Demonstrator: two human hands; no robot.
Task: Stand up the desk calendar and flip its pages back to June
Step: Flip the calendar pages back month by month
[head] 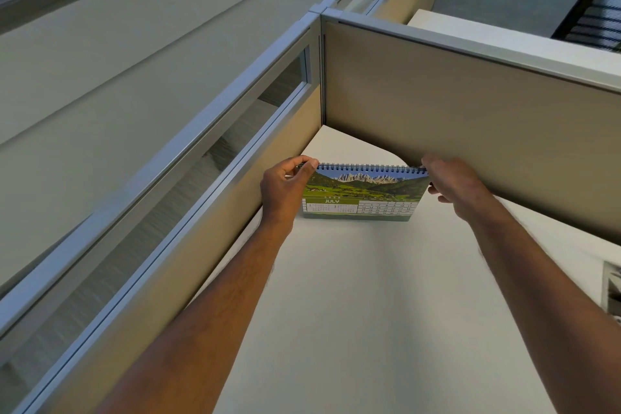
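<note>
The desk calendar (364, 191) stands upright on the white desk (353, 296), deep in the corner where two beige cubicle partitions meet. Its front page shows a mountain meadow photograph above the word JULY and date grids, and a dark spiral binding (369, 167) runs along its top edge.

The left hand (285, 191) pinches the calendar's upper left corner at the end of the spiral, thumb and forefinger closed on it. The right hand (453, 183) is at the upper right corner, fingers curled round the edge; whether it truly grips the pages or only rests against them cannot be told.

Just behind the calendar rises the rear partition (470, 104), close to the right hand's knuckles. Left of the calendar runs the side partition (215, 232) with its glazed upper strip (188, 171), near the left wrist. Right of the calendar, at the desk's far edge, a grey object (611, 289) shows partly.
</note>
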